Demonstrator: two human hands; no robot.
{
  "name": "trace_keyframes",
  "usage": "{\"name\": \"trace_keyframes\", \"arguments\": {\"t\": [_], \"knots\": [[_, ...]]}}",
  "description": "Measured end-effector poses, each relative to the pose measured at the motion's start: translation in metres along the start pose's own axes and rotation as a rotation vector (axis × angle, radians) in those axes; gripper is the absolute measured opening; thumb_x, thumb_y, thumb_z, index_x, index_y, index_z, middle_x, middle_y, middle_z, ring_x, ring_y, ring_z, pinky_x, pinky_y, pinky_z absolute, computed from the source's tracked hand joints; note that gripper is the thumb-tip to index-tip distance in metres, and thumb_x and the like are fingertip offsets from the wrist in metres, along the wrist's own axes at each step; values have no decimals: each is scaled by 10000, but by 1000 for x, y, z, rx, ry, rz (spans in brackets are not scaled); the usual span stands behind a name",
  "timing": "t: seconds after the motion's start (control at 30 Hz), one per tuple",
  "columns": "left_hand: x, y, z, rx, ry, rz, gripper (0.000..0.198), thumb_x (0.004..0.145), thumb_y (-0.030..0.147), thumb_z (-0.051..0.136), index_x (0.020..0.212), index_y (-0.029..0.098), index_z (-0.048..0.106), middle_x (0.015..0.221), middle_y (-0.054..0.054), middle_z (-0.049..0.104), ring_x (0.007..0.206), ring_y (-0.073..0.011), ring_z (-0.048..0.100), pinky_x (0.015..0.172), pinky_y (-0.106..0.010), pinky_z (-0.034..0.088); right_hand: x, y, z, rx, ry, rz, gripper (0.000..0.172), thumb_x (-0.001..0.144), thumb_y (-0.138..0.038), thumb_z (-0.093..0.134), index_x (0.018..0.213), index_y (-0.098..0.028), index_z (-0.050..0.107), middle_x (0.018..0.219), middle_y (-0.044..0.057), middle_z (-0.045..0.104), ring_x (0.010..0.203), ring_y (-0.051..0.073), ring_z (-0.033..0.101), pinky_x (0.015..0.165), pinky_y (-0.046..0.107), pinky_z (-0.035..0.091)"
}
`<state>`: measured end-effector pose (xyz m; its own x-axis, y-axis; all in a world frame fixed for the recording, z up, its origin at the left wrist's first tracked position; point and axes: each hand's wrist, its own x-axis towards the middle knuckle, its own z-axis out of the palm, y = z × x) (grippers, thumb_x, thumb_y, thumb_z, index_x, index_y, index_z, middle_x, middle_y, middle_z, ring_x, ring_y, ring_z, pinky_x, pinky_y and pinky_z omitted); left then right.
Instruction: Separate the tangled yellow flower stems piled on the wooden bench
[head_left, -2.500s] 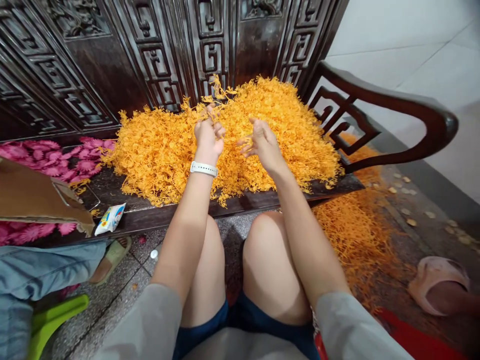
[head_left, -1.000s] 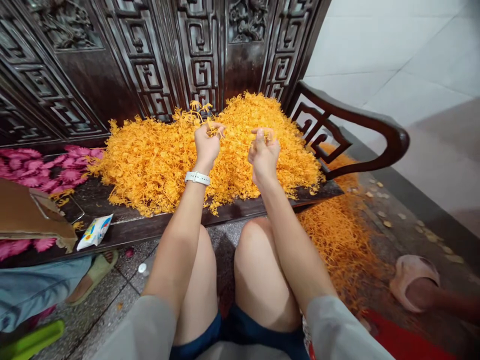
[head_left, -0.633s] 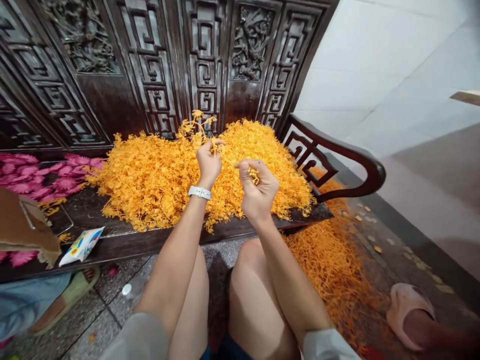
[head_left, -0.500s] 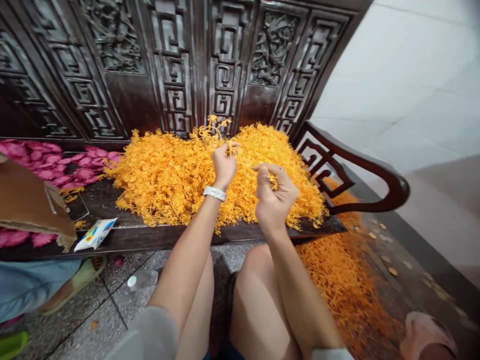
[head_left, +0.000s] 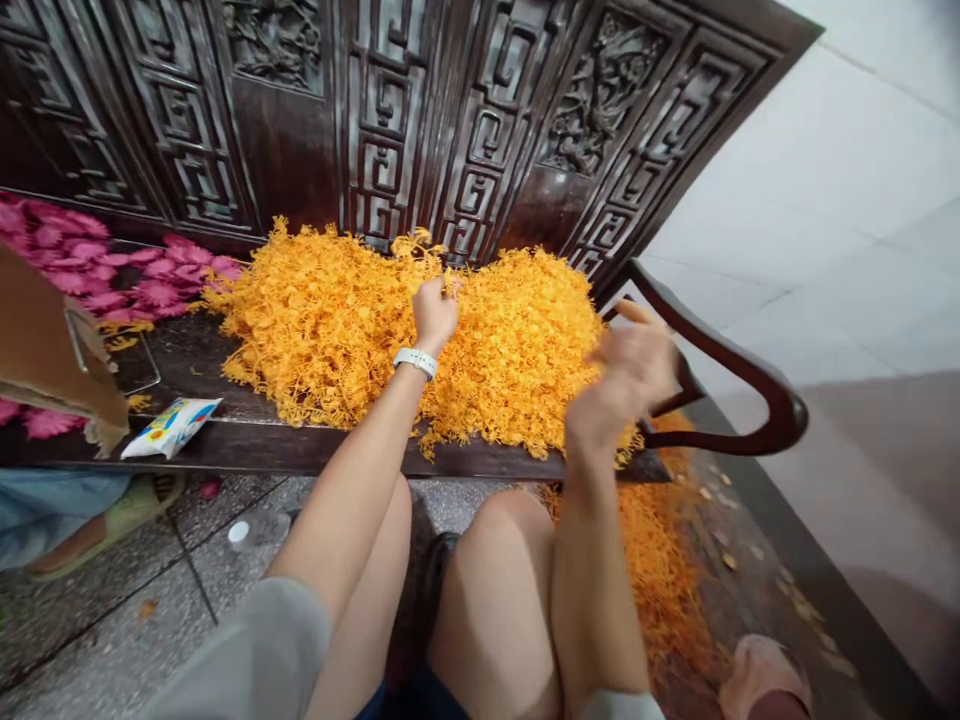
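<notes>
My left hand, with a white watch on its wrist, is closed on a yellow plastic flower sprig. The sprig sticks up above the fingers, over a large heap of yellow plastic flower pieces on a dark wooden bench. To the right, my right hand is raised beside the heap, in front of the bench's armrest. Motion blurs its fingers, and I cannot make out whether anything is in them.
Pink plastic petals lie at the left behind a cardboard box. A small white packet rests by the bench edge. Orange plastic pieces cover the floor at right, below the curved armrest. Another person's foot shows at lower left.
My right hand has moved right, away from my left hand, toward the armrest. My left hand has stayed over the heap with the sprig. The view has tilted and shifted slightly.
</notes>
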<state>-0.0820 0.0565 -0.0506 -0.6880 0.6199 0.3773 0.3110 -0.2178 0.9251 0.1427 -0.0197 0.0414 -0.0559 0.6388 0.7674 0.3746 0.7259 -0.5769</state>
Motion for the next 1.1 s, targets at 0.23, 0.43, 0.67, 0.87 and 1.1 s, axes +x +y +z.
{"name": "trace_keyframes", "arguments": {"t": [0.23,0.43,0.67,0.87,1.1], "knots": [[-26,33,11,-108,-90,89,220,919,106,609,934,167,820,821,-65,751,824,-216,686,855,-363,528,-18,99,44,263,-285,655,997,876,-949,412,1555,-219,430,1540,219,606,1495,341,549,1195,544,496],[-39,43,9,36,-316,147,208,900,108,612,893,168,812,858,-69,776,832,-229,696,829,-347,517,-21,90,42,757,-168,752,634,818,-626,812,1249,-244,546,1014,73,805,935,212,769,840,347,625],[-27,34,-8,284,-291,176,265,835,93,604,960,155,830,940,-97,813,846,-264,698,741,-314,441,-16,97,18,344,-116,424,288,931,-464,678,1032,-195,706,956,88,793,764,178,683,743,344,576],[-29,19,-6,442,-279,225,252,815,86,566,894,187,782,691,-53,664,665,-238,568,676,-309,364,-22,35,-8,77,-127,-53,274,1010,-189,490,1019,-244,758,1005,62,789,910,195,747,853,385,618],[-14,0,-21,418,-94,9,168,908,205,602,928,151,760,754,-55,664,731,-229,594,709,-298,429,4,-21,-83,-52,539,-74,440,1153,-382,268,1520,-329,506,1245,128,672,933,221,745,811,445,631]]}}
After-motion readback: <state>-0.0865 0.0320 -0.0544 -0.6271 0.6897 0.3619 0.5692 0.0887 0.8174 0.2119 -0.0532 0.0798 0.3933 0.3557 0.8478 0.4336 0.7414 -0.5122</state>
